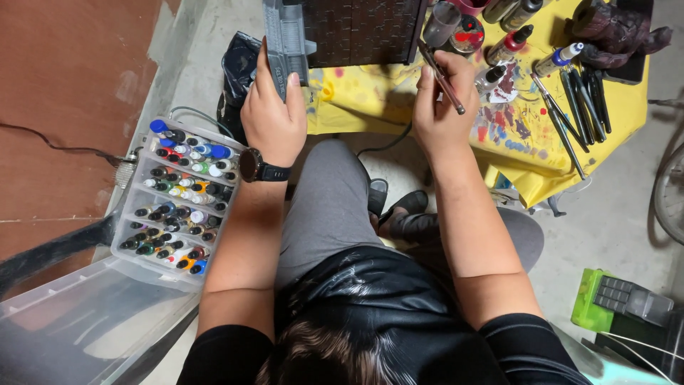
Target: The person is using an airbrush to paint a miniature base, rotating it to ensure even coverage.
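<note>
Grey plastic fills my left hand: fingers and thumb are clamped round the edge of the grey model piece, which joins a dark brick-textured panel at the far middle. My right hand pinches a thin paintbrush just right of that panel. I judge a careless sweep could knock the dropper bottles far right, since they stand close beside the brush. The paint-spattered yellow cloth covers a small table; a clear tray of paint bottles sits left, on pale concrete floor.
</note>
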